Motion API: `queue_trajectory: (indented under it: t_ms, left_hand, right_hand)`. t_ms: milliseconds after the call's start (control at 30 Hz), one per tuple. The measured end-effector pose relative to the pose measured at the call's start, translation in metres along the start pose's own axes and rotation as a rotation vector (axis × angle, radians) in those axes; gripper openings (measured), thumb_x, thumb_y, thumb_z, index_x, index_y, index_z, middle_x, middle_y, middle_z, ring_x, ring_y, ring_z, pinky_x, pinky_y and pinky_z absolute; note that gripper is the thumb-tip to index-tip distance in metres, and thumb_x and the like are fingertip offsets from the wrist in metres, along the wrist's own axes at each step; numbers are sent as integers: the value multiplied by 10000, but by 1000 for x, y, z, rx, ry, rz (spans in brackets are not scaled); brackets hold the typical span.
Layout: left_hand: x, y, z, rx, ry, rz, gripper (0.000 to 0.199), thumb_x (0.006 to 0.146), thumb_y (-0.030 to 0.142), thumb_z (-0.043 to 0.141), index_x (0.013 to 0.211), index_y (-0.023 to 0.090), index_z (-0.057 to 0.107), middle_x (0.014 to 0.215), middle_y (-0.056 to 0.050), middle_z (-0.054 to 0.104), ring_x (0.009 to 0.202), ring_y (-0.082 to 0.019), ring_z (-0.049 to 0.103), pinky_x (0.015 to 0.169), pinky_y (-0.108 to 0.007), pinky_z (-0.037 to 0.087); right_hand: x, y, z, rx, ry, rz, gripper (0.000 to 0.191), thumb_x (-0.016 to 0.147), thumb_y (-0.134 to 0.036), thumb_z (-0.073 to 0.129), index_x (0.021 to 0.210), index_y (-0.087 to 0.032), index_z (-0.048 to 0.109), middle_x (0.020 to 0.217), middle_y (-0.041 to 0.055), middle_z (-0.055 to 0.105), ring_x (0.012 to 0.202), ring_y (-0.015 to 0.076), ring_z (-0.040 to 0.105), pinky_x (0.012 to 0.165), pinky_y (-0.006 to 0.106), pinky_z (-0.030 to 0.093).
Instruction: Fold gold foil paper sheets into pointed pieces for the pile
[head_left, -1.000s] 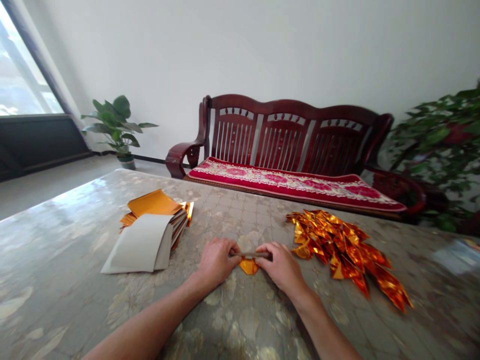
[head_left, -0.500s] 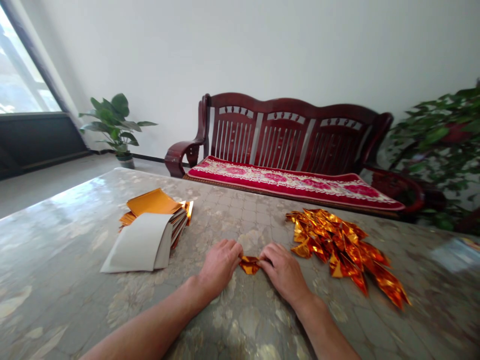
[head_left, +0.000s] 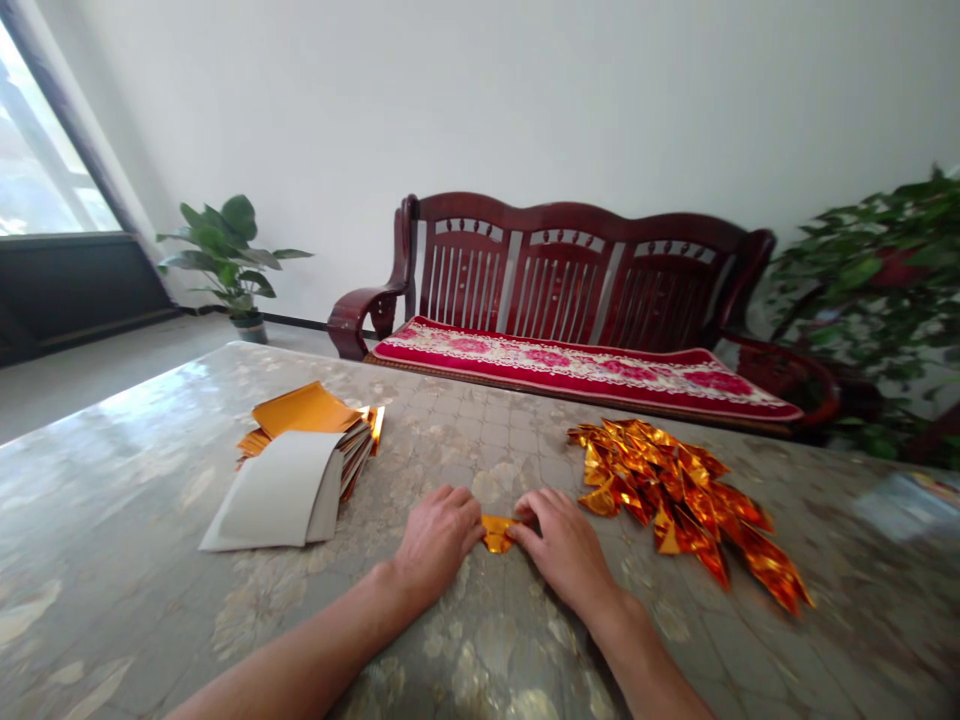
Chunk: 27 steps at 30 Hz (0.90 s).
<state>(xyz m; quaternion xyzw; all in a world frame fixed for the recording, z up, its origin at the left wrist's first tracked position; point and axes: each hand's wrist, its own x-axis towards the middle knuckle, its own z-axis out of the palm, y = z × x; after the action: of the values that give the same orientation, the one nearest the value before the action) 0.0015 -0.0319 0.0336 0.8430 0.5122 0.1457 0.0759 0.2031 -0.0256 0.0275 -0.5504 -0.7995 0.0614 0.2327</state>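
Observation:
A small folded piece of gold foil paper (head_left: 497, 534) lies between my two hands at the middle of the table. My left hand (head_left: 444, 528) pinches its left end with closed fingers. On the other side, my right hand (head_left: 559, 540) grips the right end between thumb and fingers. Both ends of the foil are hidden under the fingertips. To the right sits a heap of folded orange-gold foil pieces (head_left: 675, 490). At the left is a stack of foil paper sheets, with grey-white backing sheets (head_left: 277, 490) in front and gold sheets (head_left: 304, 410) behind.
The table (head_left: 450, 430) has a glossy, patterned cover. Near its right edge lies a clear plastic packet (head_left: 907, 508). Beyond the table stands a dark wooden bench (head_left: 562, 260) with a red floral runner (head_left: 585, 368). Potted plants (head_left: 232, 250) flank it.
The foil piece now shows a flatter, brighter face between the hands, where a dark opening showed before. Both hands stay in nearly the same place. The view has shifted slightly.

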Motion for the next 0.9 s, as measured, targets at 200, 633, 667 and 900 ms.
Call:
queue_trajectory:
  t_ms: [200,633,667,900]
  left_hand:
    - [4,-5,3,-139,19,-122,91,857,282,644,934,234,638,961,-20,638,924,-196,577,785,-278,402]
    - [7,-15,12,-483,131,-202,107,798,270,623,728,195,594,713,26,601,705,-144,547,622,-238,348]
    - [8,-15,14,-541,176,-218,92,792,248,610,723,192,585,687,34,586,674,-136,536,606,-234,345]
    - [15,-6,19,-874,449,-466,251,709,302,683,866,194,519,726,43,592,578,-114,546,564,-226,413]
  right_hand:
    - [0,-3,-5,-7,-32,-9,106,815,-254,680,766,-231,588,832,1,609,853,197,544,733,297,383]
    - [-2,-6,3,291,-10,101,116,807,-203,591,906,-251,628,771,-29,645,740,166,607,664,266,416]
    - [-3,-8,3,305,19,68,97,811,-187,576,862,-246,633,768,-21,639,747,167,607,674,265,423]
    - [-9,-26,3,144,353,-174,195,886,-150,483,747,-219,601,689,13,561,684,157,551,653,268,403]
